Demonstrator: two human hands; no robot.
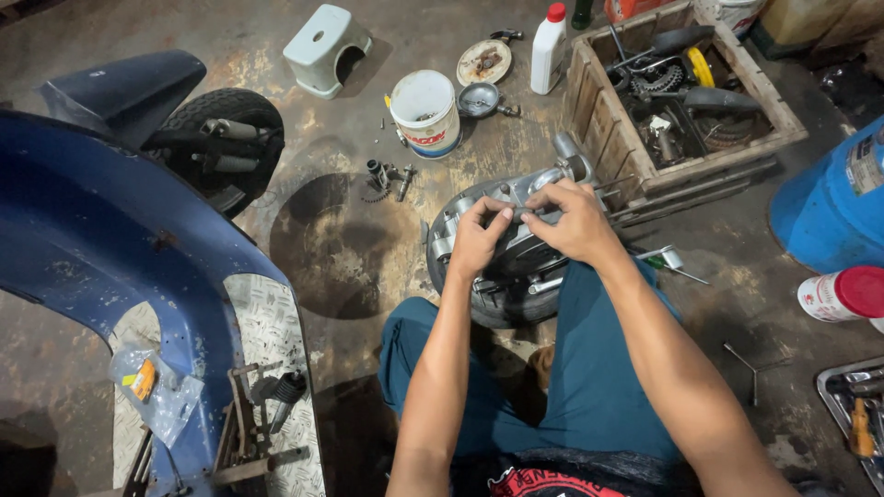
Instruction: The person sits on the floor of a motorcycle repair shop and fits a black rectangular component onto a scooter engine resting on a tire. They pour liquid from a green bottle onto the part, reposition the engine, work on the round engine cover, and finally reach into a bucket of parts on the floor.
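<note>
A person is sitting on an oil-stained workshop floor, seen from above, with legs in teal trousers (pixel 589 387) folding beneath the forearms. Both arms are reaching forward to a grey metal engine and wheel assembly (pixel 516 248) that is lying on the floor right against the knees. The left hand (pixel 474 241) is curling its fingertips onto the top of the metal casing, pinching narrowly at a small part. The right hand (pixel 573 221) is meeting it from the other side, fingers bent and closing on the same small part; what exactly sits between the fingers is too small to tell.

To the left, a blue scooter body (pixel 120 248) is curving across the floor, with a clear plastic bag (pixel 152 391) lying on its patterned footboard. Just right of the knee a screwdriver (pixel 672 264) is lying, and farther right a metal tray (pixel 852 410) of tools is showing at the edge.

Beyond the hands, loose bolts and a small gear (pixel 387 179) are scattering across the floor beside a black scooter tyre (pixel 226 138). Farther on, a white bucket (pixel 425 112), a white bottle with a red cap (pixel 549 48) and a wooden crate (pixel 681 92) of greasy parts are standing. A pale plastic stool (pixel 327 48) is sitting farthest back, and a blue drum (pixel 833 202) is standing at right.
</note>
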